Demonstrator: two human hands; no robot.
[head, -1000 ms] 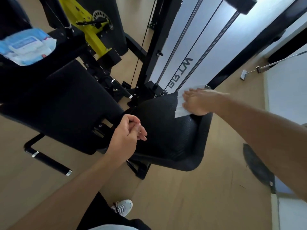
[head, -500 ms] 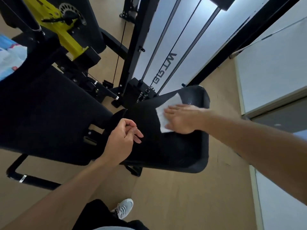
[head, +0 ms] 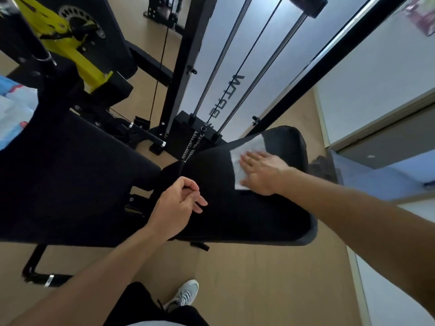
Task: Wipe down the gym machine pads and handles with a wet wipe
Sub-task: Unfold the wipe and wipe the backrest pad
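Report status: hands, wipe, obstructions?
Right hand flat, pressing wet wipe onto seat pad, far end. Left hand loosely curled, empty, at pad's near edge. Nothing on pad in wipe's path.

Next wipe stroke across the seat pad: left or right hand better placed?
Right. The right hand lies flat on the wet wipe, which is already spread on the seat pad. The left hand hangs loosely curled by the pad's left edge, holding nothing.

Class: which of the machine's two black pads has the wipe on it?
The smaller pad on the right: the right hand presses the white wipe flat on its far end. The larger pad to the left bears no wipe.
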